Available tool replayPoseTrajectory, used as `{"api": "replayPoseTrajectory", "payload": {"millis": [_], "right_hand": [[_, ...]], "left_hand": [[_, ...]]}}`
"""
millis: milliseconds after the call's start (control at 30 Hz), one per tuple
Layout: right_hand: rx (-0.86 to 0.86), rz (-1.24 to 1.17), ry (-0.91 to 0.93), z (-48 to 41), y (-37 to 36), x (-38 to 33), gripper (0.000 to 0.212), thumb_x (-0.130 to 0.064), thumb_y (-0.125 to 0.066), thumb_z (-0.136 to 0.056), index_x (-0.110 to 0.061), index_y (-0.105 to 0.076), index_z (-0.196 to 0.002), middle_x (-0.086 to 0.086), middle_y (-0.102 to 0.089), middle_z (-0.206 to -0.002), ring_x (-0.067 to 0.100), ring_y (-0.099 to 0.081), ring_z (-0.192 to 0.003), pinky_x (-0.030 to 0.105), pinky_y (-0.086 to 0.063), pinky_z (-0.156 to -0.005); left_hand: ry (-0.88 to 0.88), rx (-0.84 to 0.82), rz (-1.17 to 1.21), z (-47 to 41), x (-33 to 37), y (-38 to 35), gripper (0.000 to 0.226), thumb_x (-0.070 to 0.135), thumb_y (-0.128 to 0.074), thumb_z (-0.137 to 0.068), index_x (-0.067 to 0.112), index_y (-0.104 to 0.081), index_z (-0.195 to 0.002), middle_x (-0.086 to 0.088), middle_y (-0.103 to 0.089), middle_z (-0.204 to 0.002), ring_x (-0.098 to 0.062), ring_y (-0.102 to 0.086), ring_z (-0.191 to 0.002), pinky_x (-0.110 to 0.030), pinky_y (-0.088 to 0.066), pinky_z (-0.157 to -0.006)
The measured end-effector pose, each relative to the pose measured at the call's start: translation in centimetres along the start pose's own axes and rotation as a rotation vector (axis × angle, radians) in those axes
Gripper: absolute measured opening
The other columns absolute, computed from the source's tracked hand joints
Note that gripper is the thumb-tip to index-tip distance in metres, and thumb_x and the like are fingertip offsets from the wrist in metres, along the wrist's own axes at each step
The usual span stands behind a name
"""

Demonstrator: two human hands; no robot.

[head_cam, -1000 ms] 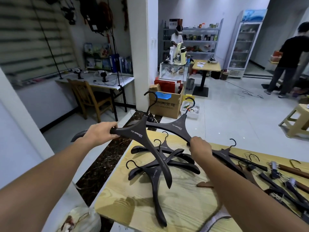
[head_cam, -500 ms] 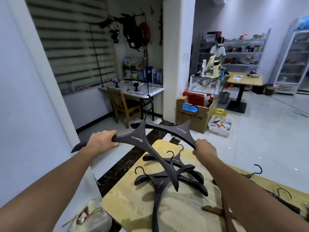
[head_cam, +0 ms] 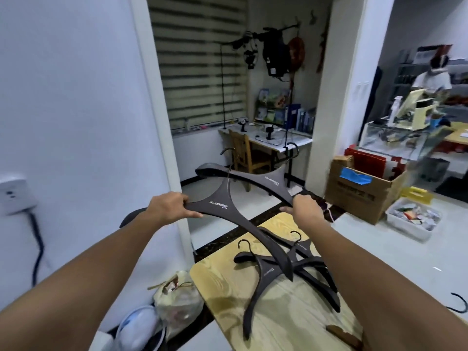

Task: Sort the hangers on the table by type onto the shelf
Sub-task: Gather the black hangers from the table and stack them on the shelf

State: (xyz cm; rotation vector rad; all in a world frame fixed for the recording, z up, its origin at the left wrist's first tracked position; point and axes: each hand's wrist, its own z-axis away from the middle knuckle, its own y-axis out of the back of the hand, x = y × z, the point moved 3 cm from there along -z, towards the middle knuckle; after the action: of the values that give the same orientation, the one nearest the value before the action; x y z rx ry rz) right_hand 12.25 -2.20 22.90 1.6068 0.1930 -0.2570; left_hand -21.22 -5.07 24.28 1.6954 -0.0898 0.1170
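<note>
In curled fingers (head_cam: 182, 198), two hangers (head_cam: 220, 198)

Your head view is lit evenly and softly, in a cool tone. The hangers (head_cam: 268, 271) cast only faint, diffuse shadows on the table (head_cam: 291, 315). Motion blur smears the cardboard box (head_cam: 359, 196) and everything behind it at your right. Wide-angle distortion bows the white wall edge (head_cam: 152, 97) near the frame border.

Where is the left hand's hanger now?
Centre of the head view: the left hand grips the front hanger by one arm, over the table's far corner, overlapping the rear hanger in the right hand.
</note>
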Motion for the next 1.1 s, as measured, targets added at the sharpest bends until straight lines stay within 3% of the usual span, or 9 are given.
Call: {"api": "replayPoseTrajectory", "payload": {"millis": [100,233,333,533,700,833,900,1000,1100], "right_hand": [[0.023,-0.003,0.034,-0.1,-0.2,-2.2,0.038,-0.045,-0.053,-0.095,-0.007,-0.054,-0.092,0.011,-0.065,-0.091,0.030,-0.066,-0.087,0.031,-0.041,-0.065],[0.110,0.053,0.127,0.2,0.7,-6.2,0.034,-0.038,-0.051,-0.097,-0.007,-0.060,-0.108,0.012,-0.065,-0.105,0.031,-0.062,-0.101,0.033,-0.038,-0.071],[0.089,0.012,0.175,0.9,1.2,-9.5,0.039,-0.041,-0.049,-0.098,-0.006,-0.061,-0.110,0.013,-0.065,-0.110,0.033,-0.062,-0.104,0.033,-0.037,-0.072],[-0.034,-0.061,0.286,4.8,-0.1,-15.1,0.046,-0.056,-0.052,-0.091,-0.010,-0.051,-0.091,0.010,-0.062,-0.101,0.032,-0.061,-0.100,0.032,-0.040,-0.071],[-0.101,-0.085,0.398,10.8,-1.8,-18.9,0.034,-0.034,-0.064,-0.088,-0.010,-0.059,-0.111,0.011,-0.065,-0.106,0.030,-0.064,-0.099,0.032,-0.045,-0.074],[-0.111,-0.115,0.498,16.2,-2.7,-21.6,0.028,-0.026,-0.064,-0.085,-0.010,-0.057,-0.106,0.010,-0.064,-0.104,0.030,-0.064,-0.094,0.030,-0.043,-0.069],[-0.119,-0.149,0.557,18.9,-3.1,-23.0,0.028,-0.020,-0.064,-0.083,-0.010,-0.050,-0.105,0.010,-0.063,-0.101,0.030,-0.066,-0.089,0.032,-0.050,-0.071],[-0.141,-0.168,0.661,22.7,-3.5,-25.0,0.027,-0.013,-0.061,-0.081,-0.012,-0.045,-0.104,0.008,-0.062,-0.096,0.031,-0.067,-0.080,0.037,-0.056,-0.075],[-0.144,-0.164,0.768,26.2,-3.7,-27.2,0.023,-0.012,-0.058,-0.081,-0.014,-0.047,-0.101,0.008,-0.064,-0.096,0.031,-0.067,-0.081,0.032,-0.052,-0.072]], "left_hand": [[0.085,0.012,0.008,2.1,-1.6,1.0,0.057,0.085,-0.052,-0.063,0.029,-0.047,-0.064,0.009,-0.057,-0.070,-0.010,-0.054,-0.069,-0.024,-0.030,-0.055],[0.183,0.049,-0.017,5.0,-4.2,2.5,0.056,0.084,-0.050,-0.066,0.028,-0.045,-0.064,0.011,-0.056,-0.071,-0.010,-0.052,-0.068,-0.025,-0.029,-0.055],[0.238,0.096,-0.047,7.6,-6.1,3.5,0.055,0.083,-0.050,-0.067,0.029,-0.044,-0.063,0.010,-0.055,-0.071,-0.010,-0.052,-0.067,-0.026,-0.029,-0.055],[0.366,0.186,-0.084,15.6,-10.6,6.3,0.056,0.084,-0.047,-0.067,0.028,-0.046,-0.064,0.012,-0.055,-0.070,-0.013,-0.054,-0.069,-0.026,-0.029,-0.055],[0.480,0.188,-0.129,25.2,-13.8,7.7,0.054,0.084,-0.049,-0.067,0.029,-0.047,-0.066,0.011,-0.058,-0.072,-0.018,-0.056,-0.075,-0.029,-0.035,-0.064],[0.526,0.236,-0.195,33.1,-15.6,9.1,0.052,0.081,-0.050,-0.069,0.030,-0.045,-0.076,0.008,-0.062,-0.075,-0.022,-0.060,-0.080,-0.031,-0.041,-0.068],[0.545,0.266,-0.267,36.9,-16.2,10.1,0.053,0.081,-0.049,-0.070,0.030,-0.043,-0.082,0.007,-0.064,-0.078,-0.022,-0.062,-0.084,-0.031,-0.041,-0.066],[0.591,0.291,-0.346,42.0,-16.8,11.1,0.054,0.082,-0.048,-0.070,0.030,-0.042,-0.082,0.008,-0.065,-0.080,-0.022,-0.064,-0.086,-0.030,-0.035,-0.061],[0.664,0.284,-0.354,46.8,-17.2,12.0,0.055,0.082,-0.048,-0.069,0.028,-0.043,-0.080,0.007,-0.060,-0.075,-0.023,-0.063,-0.086,-0.030,-0.037,-0.062]]}}
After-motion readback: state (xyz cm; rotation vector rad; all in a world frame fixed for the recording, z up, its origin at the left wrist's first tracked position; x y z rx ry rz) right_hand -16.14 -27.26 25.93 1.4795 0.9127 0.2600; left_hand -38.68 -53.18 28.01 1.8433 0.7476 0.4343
